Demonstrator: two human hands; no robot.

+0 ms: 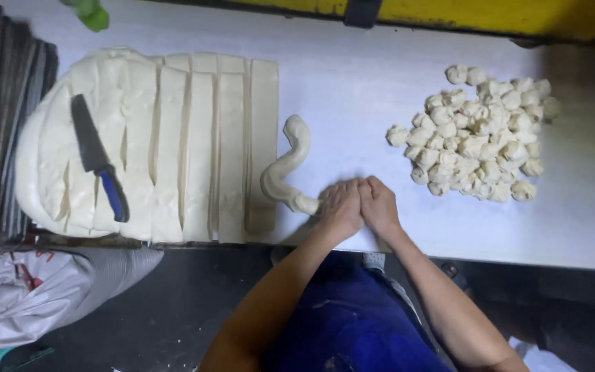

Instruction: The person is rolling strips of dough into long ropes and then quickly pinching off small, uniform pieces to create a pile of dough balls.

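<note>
The rope of dough (285,167) curls across the white table (352,76) just right of the cut dough slab (173,145), and its near end runs into my left hand (339,207). That hand is closed around the end of the rope, fingers wrapped over it. My right hand (380,204) presses against the left, knuckles touching, curled tight too; whether it pinches the same end of dough or only a bit of it I cannot tell, since my fingers hide it.

The slab lies flat, sliced into long strips side by side, the strip nearest the rope standing a little apart from the rest. A knife (98,160) with a dark blade and blue handle rests on the slab's left part, well away from the rope. Far to the right of the slab, beyond my hands, sits a heap of small dough pieces (480,134). Left of the slab is a stack of dark trays (1,117), and below it, off the table, a white plastic bag (29,289).
</note>
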